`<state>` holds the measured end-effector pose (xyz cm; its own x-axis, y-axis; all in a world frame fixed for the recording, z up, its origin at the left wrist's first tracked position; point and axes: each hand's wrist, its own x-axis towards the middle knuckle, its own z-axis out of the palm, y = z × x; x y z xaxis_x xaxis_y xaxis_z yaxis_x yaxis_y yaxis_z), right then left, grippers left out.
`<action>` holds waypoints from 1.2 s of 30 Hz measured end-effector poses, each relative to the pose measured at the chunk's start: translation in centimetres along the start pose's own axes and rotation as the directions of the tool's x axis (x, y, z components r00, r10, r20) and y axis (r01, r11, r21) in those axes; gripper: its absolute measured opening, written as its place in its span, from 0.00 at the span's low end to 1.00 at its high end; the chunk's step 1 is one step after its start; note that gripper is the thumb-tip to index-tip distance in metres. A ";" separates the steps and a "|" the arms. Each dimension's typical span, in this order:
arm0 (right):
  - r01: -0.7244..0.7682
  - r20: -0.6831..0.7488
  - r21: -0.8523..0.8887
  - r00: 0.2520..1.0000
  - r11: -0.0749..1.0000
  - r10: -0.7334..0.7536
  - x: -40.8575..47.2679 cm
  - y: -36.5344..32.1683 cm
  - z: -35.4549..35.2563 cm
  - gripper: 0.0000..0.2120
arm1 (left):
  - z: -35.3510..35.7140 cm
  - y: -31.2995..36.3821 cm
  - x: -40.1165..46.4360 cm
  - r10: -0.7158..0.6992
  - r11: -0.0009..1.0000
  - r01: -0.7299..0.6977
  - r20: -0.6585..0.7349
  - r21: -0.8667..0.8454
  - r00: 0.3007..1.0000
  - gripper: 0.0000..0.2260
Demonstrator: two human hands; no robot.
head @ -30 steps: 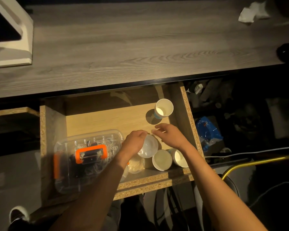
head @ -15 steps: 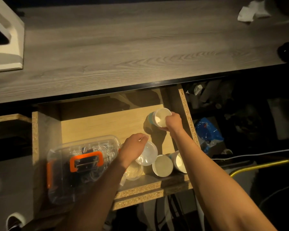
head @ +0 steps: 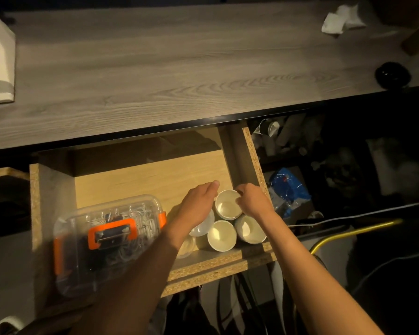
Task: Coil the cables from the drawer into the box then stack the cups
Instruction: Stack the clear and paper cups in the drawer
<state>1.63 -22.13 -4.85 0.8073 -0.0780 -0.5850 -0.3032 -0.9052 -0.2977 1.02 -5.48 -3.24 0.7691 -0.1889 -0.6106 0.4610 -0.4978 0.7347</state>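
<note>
Drawer (head: 53,213) stands pulled out under the desk (head: 155,68). At its left lies the closed clear box (head: 107,240) with orange latches, long axis running left to right. Left hand (head: 196,209) holds a white cup (head: 203,226). Right hand (head: 252,201) pinches the rim of a mouth-up cup (head: 228,205) above two more cups (head: 221,235).

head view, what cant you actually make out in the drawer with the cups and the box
- Cup under the left hand: the hand covers most of it, so its grip is unclear.
- Clear box: motion blur and glare hide how the cables inside lie.
- Right hand on the top cup: its fingertips curl over the rim, hidden.
- Clear cup: dim, half behind the left forearm.
</note>
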 end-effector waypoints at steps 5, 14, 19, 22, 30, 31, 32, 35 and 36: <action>0.057 -0.022 0.020 0.998 0.998 -0.056 -0.3 0.8 0.3 0.18 | 0.3 0.6 -0.3 0.045 0.985 -0.046 0.011 0.166 0.999 0.21; 0.223 -0.350 0.480 0.936 0.849 -0.048 -6.6 -3.3 -0.6 0.16 | -1.1 0.4 -4.7 0.098 0.968 -0.150 -0.249 -0.200 0.963 0.17; 0.300 -0.364 0.668 0.930 0.681 -0.053 -11.4 -7.4 0.7 0.14 | -2.6 -1.0 -9.1 0.070 0.914 -0.203 -0.357 -0.350 0.931 0.18; 0.314 -0.346 0.697 0.935 0.645 -0.081 -13.6 -9.2 2.0 0.14 | -3.5 -1.9 -11.8 0.038 0.892 -0.219 -0.419 -0.394 0.907 0.16; 0.220 -0.354 0.665 0.934 0.714 0.041 -19.2 -9.5 8.0 0.16 | -3.9 -7.9 -19.4 -0.263 0.810 -0.092 -0.500 -0.579 0.825 0.13; 0.189 -0.359 0.663 0.930 0.724 0.086 -19.9 -9.3 8.9 0.16 | -3.8 -8.9 -20.0 -0.338 0.778 -0.023 -0.449 -0.628 0.827 0.16; 0.137 -0.348 0.677 0.925 0.723 0.151 -20.5 -9.0 9.7 0.16 | -3.6 -9.8 -20.8 -0.408 0.744 0.058 -0.383 -0.666 0.829 0.19; -0.075 -0.211 0.791 0.898 0.607 0.385 -21.8 -8.1 12.0 0.17 | -3.1 -12.6 -22.9 -0.552 0.628 0.306 -0.133 -0.715 0.823 0.29; -0.159 -0.123 0.831 0.882 0.533 0.454 -22.1 -8.0 12.5 0.22 | -3.0 -13.4 -23.4 -0.578 0.560 0.369 -0.031 -0.742 0.815 0.31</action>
<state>-20.09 -7.92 0.99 0.6368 -0.5312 -0.5588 -0.7105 -0.1227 -0.6929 -21.85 8.13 2.07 0.3743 0.1598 -0.9134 0.8702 0.2799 0.4055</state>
